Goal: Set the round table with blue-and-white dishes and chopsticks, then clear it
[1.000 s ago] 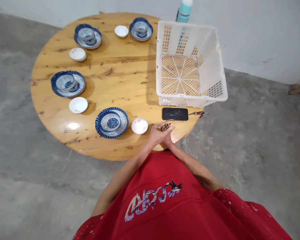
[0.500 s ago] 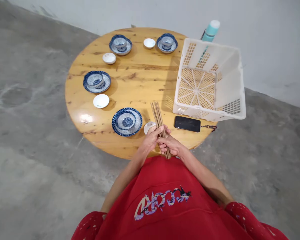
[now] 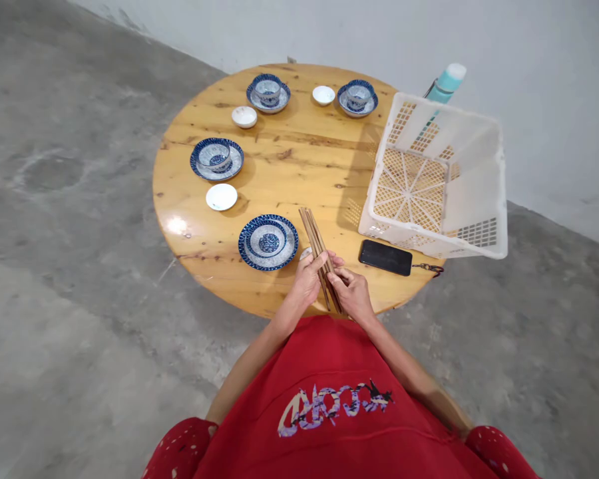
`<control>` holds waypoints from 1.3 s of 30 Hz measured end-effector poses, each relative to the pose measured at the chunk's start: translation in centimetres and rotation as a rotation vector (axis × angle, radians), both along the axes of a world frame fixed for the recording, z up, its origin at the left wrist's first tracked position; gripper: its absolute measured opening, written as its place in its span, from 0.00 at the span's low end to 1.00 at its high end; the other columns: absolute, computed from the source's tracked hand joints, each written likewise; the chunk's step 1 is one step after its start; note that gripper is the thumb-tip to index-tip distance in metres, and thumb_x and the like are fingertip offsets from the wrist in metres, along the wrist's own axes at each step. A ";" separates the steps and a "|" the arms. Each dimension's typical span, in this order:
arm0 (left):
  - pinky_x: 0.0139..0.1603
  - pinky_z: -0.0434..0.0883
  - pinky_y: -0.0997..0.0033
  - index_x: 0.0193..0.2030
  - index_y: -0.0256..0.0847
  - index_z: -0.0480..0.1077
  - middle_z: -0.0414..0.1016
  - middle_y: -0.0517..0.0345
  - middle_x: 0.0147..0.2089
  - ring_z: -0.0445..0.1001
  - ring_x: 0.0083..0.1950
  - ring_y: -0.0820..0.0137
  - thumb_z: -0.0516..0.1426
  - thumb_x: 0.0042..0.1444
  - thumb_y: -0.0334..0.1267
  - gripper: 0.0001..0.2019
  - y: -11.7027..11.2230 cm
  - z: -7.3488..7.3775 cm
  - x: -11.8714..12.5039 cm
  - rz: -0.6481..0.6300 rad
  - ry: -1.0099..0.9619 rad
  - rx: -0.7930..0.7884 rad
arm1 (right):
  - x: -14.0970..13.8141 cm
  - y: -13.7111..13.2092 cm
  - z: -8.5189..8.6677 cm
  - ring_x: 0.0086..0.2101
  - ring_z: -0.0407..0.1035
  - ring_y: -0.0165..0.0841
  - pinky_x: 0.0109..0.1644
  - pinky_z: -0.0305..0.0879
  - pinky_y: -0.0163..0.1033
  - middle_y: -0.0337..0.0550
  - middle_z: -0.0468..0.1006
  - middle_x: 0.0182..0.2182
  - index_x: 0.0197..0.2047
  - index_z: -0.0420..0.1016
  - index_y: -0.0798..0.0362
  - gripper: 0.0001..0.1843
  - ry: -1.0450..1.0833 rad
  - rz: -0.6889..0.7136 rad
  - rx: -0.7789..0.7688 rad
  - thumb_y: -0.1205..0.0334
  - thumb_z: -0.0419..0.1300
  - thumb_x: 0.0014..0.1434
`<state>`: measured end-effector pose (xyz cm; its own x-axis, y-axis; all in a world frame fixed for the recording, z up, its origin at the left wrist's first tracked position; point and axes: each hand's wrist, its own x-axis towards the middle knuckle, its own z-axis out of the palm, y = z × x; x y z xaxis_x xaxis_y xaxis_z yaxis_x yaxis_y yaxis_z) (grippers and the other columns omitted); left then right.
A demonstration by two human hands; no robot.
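A bundle of brown wooden chopsticks is held in front of my body, over the near edge of the round table. My left hand is closed around its middle. My right hand grips the lower part, where the near ends are spread a little apart. Behind my left hand, a small white dish is mostly hidden. Left of it rests a blue-and-white plate with a matching bowl on it.
More plates with bowls and small white dishes line the left and far sides of the wooden table. At right stand a white plastic basket and a turquoise bottle; a black phone lies in front.
The chopsticks' near ends have fanned apart, and my right hand has shifted slightly right, its fingers now at their side. The whole view has shifted, with the table further right.
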<state>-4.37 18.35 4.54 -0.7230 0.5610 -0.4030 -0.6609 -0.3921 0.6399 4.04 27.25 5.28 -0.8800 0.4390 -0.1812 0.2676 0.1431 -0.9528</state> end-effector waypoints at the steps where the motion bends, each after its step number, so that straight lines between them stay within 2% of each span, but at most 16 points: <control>1: 0.46 0.76 0.63 0.38 0.36 0.72 0.81 0.49 0.35 0.81 0.43 0.61 0.68 0.46 0.47 0.19 0.1 0.0 0.1 0.009 -0.017 0.018 | 0.0 0.0 -0.1 0.36 0.73 0.37 0.42 0.68 0.38 0.44 0.81 0.34 0.39 0.81 0.56 0.18 0.002 -0.010 -0.054 0.49 0.61 0.58; 5: 0.51 0.75 0.61 0.37 0.35 0.73 0.81 0.47 0.36 0.81 0.46 0.59 0.68 0.46 0.46 0.18 0.2 0.4 0.2 0.051 -0.067 0.070 | -0.1 -0.5 -0.3 0.36 0.74 0.38 0.44 0.69 0.39 0.41 0.82 0.34 0.41 0.82 0.55 0.19 0.018 -0.083 -0.375 0.49 0.66 0.54; 7: 0.53 0.75 0.60 0.37 0.34 0.73 0.81 0.47 0.36 0.81 0.48 0.58 0.68 0.46 0.45 0.18 0.3 0.6 0.2 0.075 -0.082 0.078 | 0.0 -0.8 -0.5 0.36 0.74 0.37 0.45 0.69 0.39 0.41 0.82 0.33 0.41 0.83 0.55 0.19 0.032 -0.116 -0.450 0.49 0.68 0.53; 14: 0.53 0.74 0.58 0.37 0.35 0.71 0.81 0.48 0.33 0.81 0.46 0.59 0.66 0.49 0.41 0.14 0.3 0.3 0.3 0.173 -0.131 0.046 | 0.3 -1.5 -0.7 0.34 0.74 0.36 0.42 0.69 0.39 0.40 0.82 0.34 0.41 0.83 0.55 0.20 0.037 -0.159 -0.455 0.48 0.68 0.52; 18: 0.51 0.75 0.58 0.38 0.35 0.70 0.81 0.49 0.34 0.81 0.42 0.61 0.64 0.52 0.41 0.13 -0.3 -0.1 0.0 0.242 -0.135 0.012 | 0.3 -1.9 -0.9 0.30 0.73 0.34 0.36 0.69 0.37 0.40 0.81 0.31 0.38 0.82 0.55 0.20 -0.012 -0.179 -0.442 0.47 0.70 0.50; 24: 0.49 0.75 0.61 0.38 0.35 0.71 0.81 0.50 0.36 0.80 0.39 0.66 0.64 0.54 0.45 0.14 -3.9 -0.4 -0.8 0.304 -0.031 -0.082 | 1.4 -1.7 -1.9 0.32 0.76 0.34 0.40 0.72 0.39 0.45 0.82 0.32 0.36 0.80 0.56 0.22 -0.037 -0.298 -0.437 0.46 0.71 0.47; 28: 0.46 0.75 0.65 0.38 0.37 0.70 0.79 0.54 0.34 0.80 0.39 0.67 0.64 0.53 0.47 0.15 -6.7 -0.7 -1.1 0.320 -0.016 -0.140 | 2.6 -1.5 -2.7 0.28 0.75 0.32 0.33 0.69 0.35 0.44 0.81 0.29 0.35 0.78 0.56 0.22 -0.096 -0.331 -0.360 0.44 0.70 0.48; 33: 0.39 0.75 0.71 0.38 0.37 0.70 0.77 0.58 0.32 0.79 0.35 0.70 0.65 0.51 0.49 0.17 -10.3 -0.7 -1.0 0.330 0.006 -0.229 | 3.7 -3.1 -3.6 0.26 0.73 0.31 0.31 0.68 0.35 0.43 0.80 0.28 0.33 0.74 0.55 0.23 -0.166 -0.314 -0.322 0.42 0.67 0.50; 39: 0.36 0.75 0.71 0.37 0.37 0.71 0.75 0.59 0.30 0.77 0.31 0.72 0.64 0.52 0.49 0.16 -14.2 -0.7 -1.1 0.351 0.025 -0.322 | 3.5 -5.0 -5.5 0.25 0.73 0.31 0.28 0.66 0.34 0.41 0.78 0.26 0.34 0.71 0.54 0.22 -0.217 -0.360 -0.238 0.41 0.63 0.51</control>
<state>-5.47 4.12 3.80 -0.8582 0.1312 -0.4963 -0.5070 -0.3681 0.7794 7.59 22.23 -0.23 -0.6101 0.6329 -0.4767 0.4567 -0.2108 -0.8643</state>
